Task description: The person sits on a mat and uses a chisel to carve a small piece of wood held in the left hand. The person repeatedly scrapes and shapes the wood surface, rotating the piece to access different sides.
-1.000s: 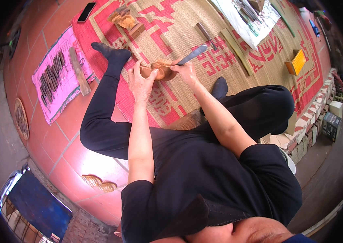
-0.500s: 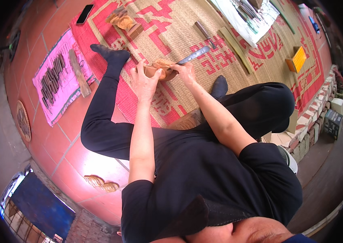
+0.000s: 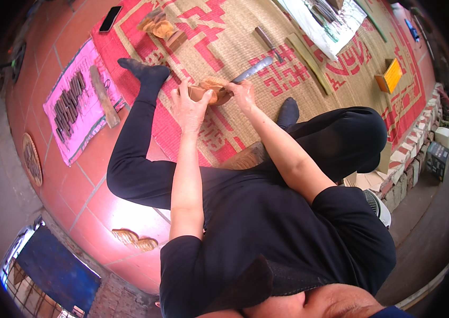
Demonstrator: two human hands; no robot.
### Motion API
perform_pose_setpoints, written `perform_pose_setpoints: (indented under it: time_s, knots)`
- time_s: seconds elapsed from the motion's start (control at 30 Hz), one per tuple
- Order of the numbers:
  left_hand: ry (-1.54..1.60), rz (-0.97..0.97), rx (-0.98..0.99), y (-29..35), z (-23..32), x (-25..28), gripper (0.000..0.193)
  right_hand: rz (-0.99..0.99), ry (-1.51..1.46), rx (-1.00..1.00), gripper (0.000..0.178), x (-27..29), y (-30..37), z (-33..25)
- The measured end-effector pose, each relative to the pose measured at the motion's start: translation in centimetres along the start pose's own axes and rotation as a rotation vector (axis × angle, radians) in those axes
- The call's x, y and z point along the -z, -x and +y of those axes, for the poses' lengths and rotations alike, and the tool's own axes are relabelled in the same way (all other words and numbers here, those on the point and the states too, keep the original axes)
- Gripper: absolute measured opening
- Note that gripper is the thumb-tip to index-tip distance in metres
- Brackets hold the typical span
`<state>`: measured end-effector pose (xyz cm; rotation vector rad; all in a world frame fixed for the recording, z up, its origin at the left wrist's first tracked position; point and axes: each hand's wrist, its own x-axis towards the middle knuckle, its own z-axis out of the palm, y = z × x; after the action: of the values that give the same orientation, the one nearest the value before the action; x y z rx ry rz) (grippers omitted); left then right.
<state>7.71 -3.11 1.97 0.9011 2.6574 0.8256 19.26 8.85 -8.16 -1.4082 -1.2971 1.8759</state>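
My left hand (image 3: 188,108) grips a small brown carved wood piece (image 3: 209,90), holding it over the woven red-and-tan mat (image 3: 219,42). My right hand (image 3: 243,93) is closed on a long flat metal blade tool (image 3: 252,70) whose tip points up and right, with its near end resting on the wood piece. Both forearms reach forward from my black-sleeved body. My legs in black trousers are spread to either side, with a socked foot (image 3: 145,71) just left of the wood piece.
A pink cloth (image 3: 76,106) with several dark chisels and a wooden mallet (image 3: 103,95) lies at left. More carved wood pieces (image 3: 160,27), a phone (image 3: 110,19), a knife (image 3: 268,43), a long stick (image 3: 309,63), a yellow box (image 3: 389,75) and a white cloth with tools (image 3: 325,21) surround the mat.
My hands and the wood piece have stayed nearly in place. The blade has shifted slightly against the wood piece and the view has tilted a little.
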Motion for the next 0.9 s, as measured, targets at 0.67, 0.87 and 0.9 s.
perform_pose_setpoints:
  time_s: [0.67, 0.87, 0.9]
  knots:
    - [0.094, 0.019, 0.027, -0.3, -0.8, 0.1, 0.071, -0.065, -0.104, 0.016, 0.016, 0.2, -0.1, -0.2]
    - [0.123, 0.034, 0.016, -0.3, -1.6, 0.0, 0.071, 0.028, -0.263, -0.036, 0.016, 0.4, -0.1, -0.4]
    - [0.13, 0.031, 0.028, -0.4, -1.6, 0.0, 0.071, -0.01, -0.246, -0.029, 0.016, 0.1, 0.1, -0.6]
